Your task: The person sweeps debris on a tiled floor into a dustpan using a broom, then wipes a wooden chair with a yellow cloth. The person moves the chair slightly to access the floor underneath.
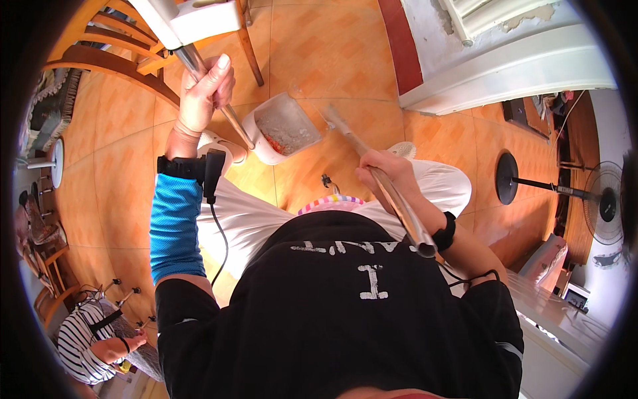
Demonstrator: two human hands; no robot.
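Note:
My left hand (207, 87) is closed around the metal pole (234, 122) of a white long-handled dustpan (254, 132). A white plastic piece (207, 19) sits at the pole's upper end. The dustpan rests on the tiled floor, with greyish debris (289, 130) and a small patch of orange-red bits (274, 144) inside. My right hand (389, 172) grips a second metal pole (391, 192), its open tube end near my right forearm. The far end of that pole is blurred near the dustpan's right edge, so its head cannot be made out.
Wooden chairs (119, 75) stand at the upper left. A white door frame (513, 67) is at the upper right, a pedestal fan (541, 187) to the right. Under me are a striped seat (331, 203) and a caster (326, 180). Another person (94, 344) is at the lower left.

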